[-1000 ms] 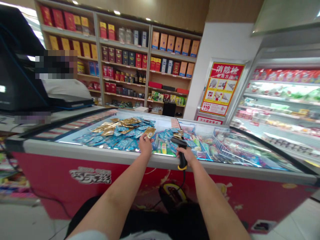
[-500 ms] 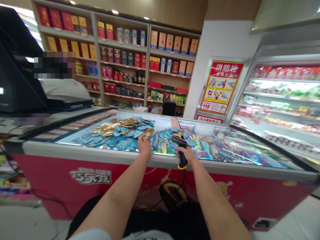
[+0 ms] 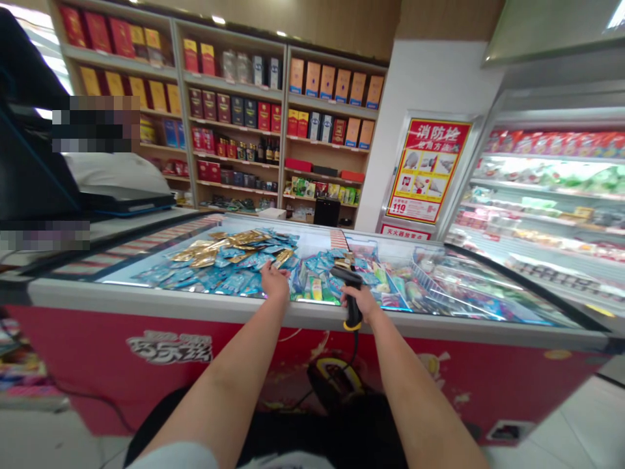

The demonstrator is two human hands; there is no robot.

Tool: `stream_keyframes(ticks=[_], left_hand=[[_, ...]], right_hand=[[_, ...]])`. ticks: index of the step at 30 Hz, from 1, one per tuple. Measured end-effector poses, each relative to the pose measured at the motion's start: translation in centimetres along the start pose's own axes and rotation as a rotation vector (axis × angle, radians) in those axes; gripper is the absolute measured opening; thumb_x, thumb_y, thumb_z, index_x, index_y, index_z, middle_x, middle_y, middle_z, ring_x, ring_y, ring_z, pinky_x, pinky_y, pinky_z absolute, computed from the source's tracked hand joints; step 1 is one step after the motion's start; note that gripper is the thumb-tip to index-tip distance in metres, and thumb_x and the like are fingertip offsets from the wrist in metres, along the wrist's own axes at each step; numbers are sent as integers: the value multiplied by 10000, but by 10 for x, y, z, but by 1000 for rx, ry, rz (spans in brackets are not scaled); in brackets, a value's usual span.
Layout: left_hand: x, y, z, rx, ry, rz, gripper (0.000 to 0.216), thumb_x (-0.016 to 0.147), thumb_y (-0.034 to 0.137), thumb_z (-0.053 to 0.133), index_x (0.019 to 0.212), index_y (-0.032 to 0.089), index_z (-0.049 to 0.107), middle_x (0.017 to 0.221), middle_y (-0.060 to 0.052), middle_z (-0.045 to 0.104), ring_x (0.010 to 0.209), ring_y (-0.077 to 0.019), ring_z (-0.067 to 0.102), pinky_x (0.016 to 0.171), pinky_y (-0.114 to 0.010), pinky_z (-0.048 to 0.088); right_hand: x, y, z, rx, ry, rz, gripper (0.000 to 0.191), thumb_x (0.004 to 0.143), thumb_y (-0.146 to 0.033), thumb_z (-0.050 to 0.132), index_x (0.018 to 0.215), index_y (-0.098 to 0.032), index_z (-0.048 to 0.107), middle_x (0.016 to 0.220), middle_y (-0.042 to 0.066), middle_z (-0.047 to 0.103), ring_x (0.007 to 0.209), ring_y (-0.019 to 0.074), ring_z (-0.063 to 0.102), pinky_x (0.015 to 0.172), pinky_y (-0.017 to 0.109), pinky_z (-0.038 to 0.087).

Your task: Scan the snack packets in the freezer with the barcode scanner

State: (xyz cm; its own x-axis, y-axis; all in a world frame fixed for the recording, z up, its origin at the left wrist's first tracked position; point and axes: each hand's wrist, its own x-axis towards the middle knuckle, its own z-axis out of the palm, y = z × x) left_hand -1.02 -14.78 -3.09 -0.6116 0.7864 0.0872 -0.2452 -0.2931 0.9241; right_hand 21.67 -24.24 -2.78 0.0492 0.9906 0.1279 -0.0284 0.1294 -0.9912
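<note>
My right hand (image 3: 359, 301) is closed round the grip of a black barcode scanner (image 3: 352, 306) with a yellow-rimmed base, its head pointing left over the freezer's glass top. A cable hangs from its bottom end. My left hand (image 3: 275, 281) is at the right edge of a heap of small blue packets (image 3: 239, 281), fingers curled together; what they grip is hidden. Several gold packets (image 3: 205, 254) lie on that heap, one just beyond my left fingers. A smaller group of blue packets (image 3: 319, 262) lies to the right, behind the scanner.
The chest freezer (image 3: 170, 319) has a red front; wrapped frozen goods show through its glass. A dark checkout monitor (image 3: 34, 137) and a person in a white top (image 3: 117, 172) are at left. Shelves of boxes (image 3: 234, 107) stand behind, a lit refrigerated display (image 3: 551, 195) at right.
The view has turned slightly, so the scene sits a little further left. My right hand still holds the scanner, and my left hand stays at the heap's edge with its fingers slightly shifted.
</note>
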Motion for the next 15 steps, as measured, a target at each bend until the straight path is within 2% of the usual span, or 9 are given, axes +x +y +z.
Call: stream_keyframes(ticks=[5,8,10,13,15], left_hand=[[0,0,2,-51,-51,-6,456,934,137,426,1386,179,457,906,-66,665,636,-118,648,666,-250,544],[-3,7,2,-75,-23,-80,460,954,156,365,1410,167,425,844,-52,650,615,-109,636,656,-242,537],[-7,13,1,0,-19,-69,466,971,209,327,1428,162,408,738,-28,625,566,-118,610,632,-251,527],[-15,16,0,286,-139,119,460,959,280,389,1402,184,470,629,-3,597,562,-155,605,662,-281,514],[-22,15,3,524,-327,300,436,926,293,473,1346,199,542,686,-25,644,688,-191,651,756,-304,506]], right_hand=[[-2,-3,1,2,13,3,282,614,-410,739,654,-148,643,560,31,635,458,131,547,496,279,456],[-2,-3,1,4,22,10,289,612,-415,748,643,-148,641,560,36,639,458,134,552,496,281,457],[-1,-3,0,0,19,8,297,616,-422,750,647,-146,644,560,40,643,457,140,560,493,282,456],[0,-2,0,13,16,5,297,616,-417,754,677,-145,652,558,37,645,450,141,563,489,279,456],[0,-2,0,26,18,13,297,614,-413,756,683,-143,652,550,32,640,444,137,560,486,274,457]])
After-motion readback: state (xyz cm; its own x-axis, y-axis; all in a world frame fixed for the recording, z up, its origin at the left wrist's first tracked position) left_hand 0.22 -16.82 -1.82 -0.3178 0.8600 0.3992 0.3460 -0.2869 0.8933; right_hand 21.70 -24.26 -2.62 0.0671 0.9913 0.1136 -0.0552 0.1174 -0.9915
